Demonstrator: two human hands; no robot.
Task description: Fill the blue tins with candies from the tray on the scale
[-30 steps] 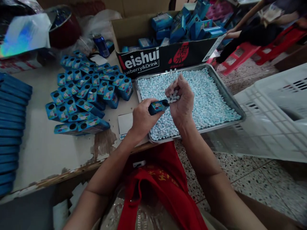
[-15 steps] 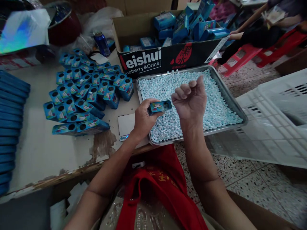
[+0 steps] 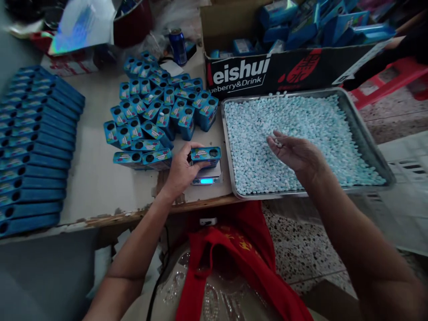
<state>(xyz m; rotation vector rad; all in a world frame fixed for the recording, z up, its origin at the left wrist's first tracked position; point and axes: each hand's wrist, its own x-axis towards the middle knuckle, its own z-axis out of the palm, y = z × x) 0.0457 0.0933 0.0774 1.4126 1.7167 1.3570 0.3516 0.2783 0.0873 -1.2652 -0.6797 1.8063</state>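
Note:
My left hand (image 3: 180, 171) is closed around a small blue candy box (image 3: 205, 154) with a dark round hole in its top. It holds the box upright at the small digital scale (image 3: 216, 177), whose display is lit; whether the box's weight rests on it I cannot tell. Over the metal tray (image 3: 363, 129) my right hand (image 3: 299, 156) is cupped, palm upward. A few small pale candies (image 3: 277, 142) lie at its fingertips. Pale blue and white candies (image 3: 254, 133) cover most of the tray.
Several blue boxes with holes (image 3: 154, 109) stand left of the scale. Stacked rows of blue boxes (image 3: 36, 151) fill the table's left end. A black carton (image 3: 240, 76) of blue boxes stands behind the tray. Near it are a blue can (image 3: 178, 47) and a red stool (image 3: 384, 84).
My left hand has brought the candy box down to the scale, and the display is brighter. My right hand has lowered and turned from a raised fist to a cupped palm showing candies. The view has shifted left.

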